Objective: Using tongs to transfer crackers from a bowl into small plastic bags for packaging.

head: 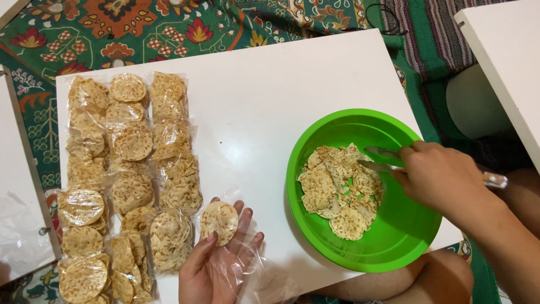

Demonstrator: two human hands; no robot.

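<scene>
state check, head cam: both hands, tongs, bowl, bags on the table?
Left hand: palm up, holding a clear bag with one cracker.
Right hand: gripping tongs.
Tongs: tips apart, over the crackers in the bowl.
Bowl: upright, partly filled with loose crackers.
Packed bags: filled, in rows on the table.

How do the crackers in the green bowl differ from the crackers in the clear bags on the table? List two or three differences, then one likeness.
The crackers in the green bowl lie loose and jumbled; the bagged crackers are sealed in clear plastic. The bowl holds one small heap; the bags lie in rows. Both are round, thin, pale and brown-speckled.
</scene>
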